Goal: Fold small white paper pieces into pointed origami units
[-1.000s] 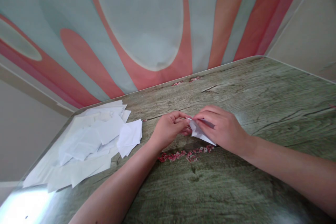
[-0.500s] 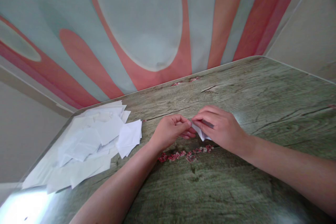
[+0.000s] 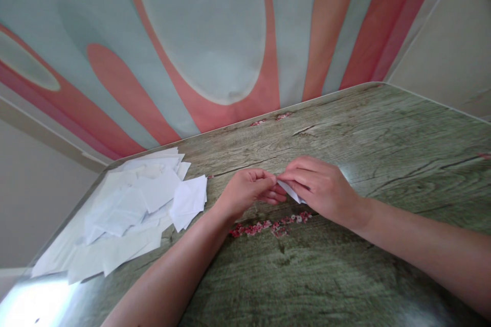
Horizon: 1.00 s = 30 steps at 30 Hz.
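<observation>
A small folded piece of white paper [image 3: 291,192] is between my hands, just above the wood-patterned table. My left hand [image 3: 251,189] pinches its left corner between thumb and forefinger, the other fingers curled below. From the other side my right hand [image 3: 320,186] grips the paper with its fingertips close to the left thumb. The right fingers hide much of the sheet, so its full folded shape cannot be made out. To the left of my left hand lies a small stack of white paper squares [image 3: 189,199].
A large spread of loose white sheets [image 3: 115,209] covers the table's left side. The grain-patterned table top [image 3: 326,276] has printed pink flowers. Along its far edge rises a wall with a red and pale blue pattern [image 3: 238,115].
My right hand has tilted slightly over the paper, and less of the sheet shows beneath its fingers. The left hand has barely shifted. The paper piles are unchanged.
</observation>
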{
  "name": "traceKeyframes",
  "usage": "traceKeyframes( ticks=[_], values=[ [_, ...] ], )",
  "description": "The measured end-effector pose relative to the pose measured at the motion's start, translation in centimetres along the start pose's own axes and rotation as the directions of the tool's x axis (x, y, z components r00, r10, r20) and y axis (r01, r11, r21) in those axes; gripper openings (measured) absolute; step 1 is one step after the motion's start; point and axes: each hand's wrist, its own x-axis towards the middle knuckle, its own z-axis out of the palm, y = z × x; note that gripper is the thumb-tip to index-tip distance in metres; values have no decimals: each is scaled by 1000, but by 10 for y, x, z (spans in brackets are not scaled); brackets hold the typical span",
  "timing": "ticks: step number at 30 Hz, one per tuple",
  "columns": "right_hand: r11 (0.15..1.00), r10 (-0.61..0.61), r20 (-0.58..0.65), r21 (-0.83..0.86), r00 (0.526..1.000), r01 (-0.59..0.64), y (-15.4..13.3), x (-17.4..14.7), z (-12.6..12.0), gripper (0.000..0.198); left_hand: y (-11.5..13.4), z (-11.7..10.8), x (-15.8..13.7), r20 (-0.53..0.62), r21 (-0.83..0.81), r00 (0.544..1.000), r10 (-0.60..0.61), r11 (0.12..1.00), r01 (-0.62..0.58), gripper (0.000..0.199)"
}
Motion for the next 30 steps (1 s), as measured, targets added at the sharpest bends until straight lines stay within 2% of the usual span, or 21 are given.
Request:
traceKeyframes(
  ticks=[11,19,25,30],
  values=[
    [996,-82,86,-34,993,86,-3,2,-4,23,-3,-4,3,12,17,1000,-11,1000,11,16],
    [997,-59,119,-44,991,65,-2,2,-5,23,-6,-10,5,59,10,998,9,1000,-9,23],
    [999,42,105,5,994,-42,-2,2,-1,20,-7,-9,7,-16,41,999,50,998,-50,22],
    [966,244,46,80,969,-247,1,3,3,19,-5,-6,7,-106,78,989,102,992,-94,19]
  ],
)
